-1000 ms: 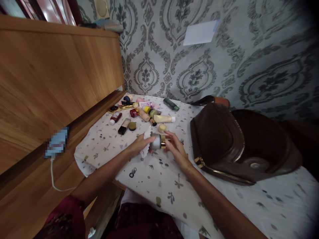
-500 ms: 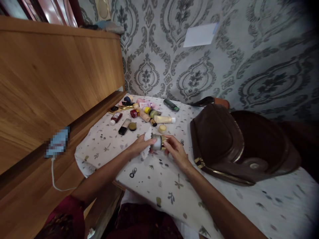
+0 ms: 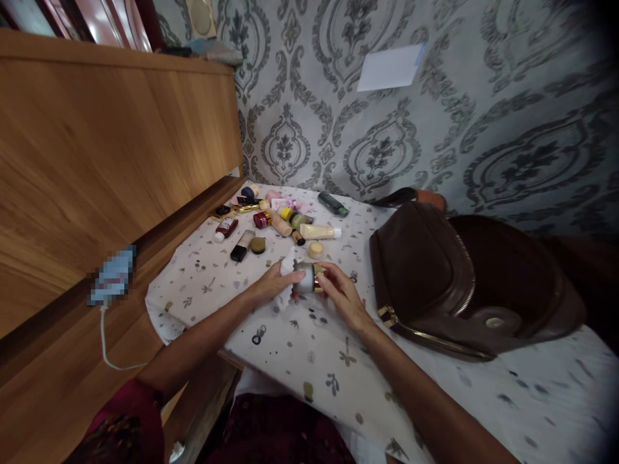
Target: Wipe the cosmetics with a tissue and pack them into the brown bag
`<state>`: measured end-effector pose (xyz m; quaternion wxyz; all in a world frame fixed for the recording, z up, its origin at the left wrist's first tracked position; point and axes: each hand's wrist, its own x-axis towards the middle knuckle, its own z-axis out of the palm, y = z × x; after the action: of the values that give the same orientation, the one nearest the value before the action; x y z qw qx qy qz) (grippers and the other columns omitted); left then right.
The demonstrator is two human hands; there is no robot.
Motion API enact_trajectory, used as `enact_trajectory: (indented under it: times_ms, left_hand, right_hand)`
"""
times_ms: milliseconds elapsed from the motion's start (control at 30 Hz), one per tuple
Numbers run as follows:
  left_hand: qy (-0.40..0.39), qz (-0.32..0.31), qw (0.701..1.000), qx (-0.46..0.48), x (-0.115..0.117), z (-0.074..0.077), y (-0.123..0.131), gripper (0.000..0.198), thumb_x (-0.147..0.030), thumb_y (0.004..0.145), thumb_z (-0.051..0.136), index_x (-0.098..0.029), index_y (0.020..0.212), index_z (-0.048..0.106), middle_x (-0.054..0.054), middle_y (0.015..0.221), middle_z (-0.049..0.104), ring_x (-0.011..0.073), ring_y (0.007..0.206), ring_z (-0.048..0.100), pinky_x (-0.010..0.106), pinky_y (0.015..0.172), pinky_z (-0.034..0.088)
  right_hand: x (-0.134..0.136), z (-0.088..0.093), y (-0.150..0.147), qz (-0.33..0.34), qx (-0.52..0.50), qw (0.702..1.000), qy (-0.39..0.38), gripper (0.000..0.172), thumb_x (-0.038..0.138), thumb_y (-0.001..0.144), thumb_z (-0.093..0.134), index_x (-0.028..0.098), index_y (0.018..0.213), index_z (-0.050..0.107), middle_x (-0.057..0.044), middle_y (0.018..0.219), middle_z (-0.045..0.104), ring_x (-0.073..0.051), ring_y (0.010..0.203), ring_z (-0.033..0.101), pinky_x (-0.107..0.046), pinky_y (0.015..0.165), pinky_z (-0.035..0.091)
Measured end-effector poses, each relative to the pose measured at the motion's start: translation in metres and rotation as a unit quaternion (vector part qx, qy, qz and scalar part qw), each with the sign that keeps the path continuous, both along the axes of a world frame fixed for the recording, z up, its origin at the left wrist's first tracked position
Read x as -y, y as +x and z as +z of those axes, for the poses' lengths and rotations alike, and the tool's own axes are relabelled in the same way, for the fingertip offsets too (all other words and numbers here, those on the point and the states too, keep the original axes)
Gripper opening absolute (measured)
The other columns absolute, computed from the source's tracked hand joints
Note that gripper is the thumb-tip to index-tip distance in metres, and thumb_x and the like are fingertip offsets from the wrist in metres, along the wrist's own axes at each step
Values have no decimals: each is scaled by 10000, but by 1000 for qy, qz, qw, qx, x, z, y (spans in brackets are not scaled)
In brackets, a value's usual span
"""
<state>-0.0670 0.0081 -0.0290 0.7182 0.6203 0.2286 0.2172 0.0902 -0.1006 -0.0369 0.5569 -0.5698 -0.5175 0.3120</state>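
Observation:
Above the patterned cloth (image 3: 309,348), both hands meet on a small white jar with a gold band (image 3: 307,278), which lies on its side. My left hand (image 3: 273,285) presses a white tissue (image 3: 285,283) against the jar's left end, fingers curled around it. Fingers of my right hand (image 3: 340,291) pinch the gold end of the jar. A small round cream-coloured lid (image 3: 316,249) lies just beyond the jar.
Several cosmetics lie scattered at the far left of the cloth, among them a cream tube (image 3: 319,231), a dark green bottle (image 3: 331,203) and a red bottle (image 3: 224,228). A big brown leather bag (image 3: 435,277) lies to the right. A wooden headboard (image 3: 97,161) stands left, a charging phone (image 3: 111,277) on its ledge.
My right hand's fingers have closed in from loosely spread to a pinch on the jar's gold end. The jar and left hand have barely shifted.

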Motion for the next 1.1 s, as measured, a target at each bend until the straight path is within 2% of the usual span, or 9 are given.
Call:
enact_trajectory:
  times_ms: [167,333,433,500,633,733,867,1000,1100]
  left_hand:
    - [7,5,1000,9,3,1,2,602,-576,662,747,-129,1015,553,-4,667,630,109,455,558,212,431,459]
    - [23,16,1000,-15,5,4,1,649,-628,683,699,-129,1071,551,20,708,646,140,524,583,261,511,492]
    - [141,40,989,-10,8,8,-3,597,-632,799,579,-137,1133,577,96,966,684,208,844,657,329,788,535]
    - [264,52,963,6,13,12,-6,534,-574,891,483,-149,1199,578,124,1163,641,239,1107,593,356,996,451]
    - [411,37,910,-22,21,22,-6,447,-462,953,425,-166,1263,555,126,1270,576,242,1202,528,371,1066,377]
    - [326,45,940,-95,14,28,0,369,-509,902,514,-176,1004,637,66,1030,654,226,1025,580,334,952,437]
    - [169,35,973,-153,-5,29,10,546,-679,823,527,-161,651,548,9,603,563,156,629,560,259,621,462]
    - [67,33,984,-159,-4,23,18,729,-820,832,276,-157,721,556,3,514,535,120,415,496,242,428,409]
    - [-68,34,992,-100,6,18,23,762,-818,846,247,-145,825,603,7,502,560,118,360,500,225,364,393]
  right_hand:
    - [1,2,-2,-1,-26,1000,2,462,587,858,577,218,1136,560,1,779,538,-160,668,543,-291,585,464]
    - [-3,-1,-9,34,-132,991,16,603,519,699,775,256,1163,496,-36,992,621,-200,857,629,-336,734,533]
    - [-4,-3,-11,40,-153,987,7,547,473,664,813,241,1066,525,-35,998,646,-197,881,634,-338,776,525]
    - [-4,-3,-11,37,-151,988,-5,513,484,683,795,230,1045,534,-26,951,642,-174,802,618,-308,702,509]
    - [-2,-2,-6,37,-137,990,7,478,491,700,779,212,1006,541,-7,875,609,-153,754,581,-283,668,479]
    - [0,0,-5,42,-120,992,20,525,442,647,830,213,1018,536,4,888,593,-154,806,583,-290,739,484]
    - [2,2,-9,75,-90,993,29,601,390,628,854,215,1102,528,-4,939,592,-158,851,592,-298,787,490]
    - [-1,-3,-11,53,-83,993,66,679,396,634,847,224,1186,493,-37,1026,614,-192,927,622,-337,847,506]
    - [-4,-8,-12,-11,-37,995,94,685,410,638,835,223,1202,494,-56,1069,617,-208,937,624,-365,855,515]
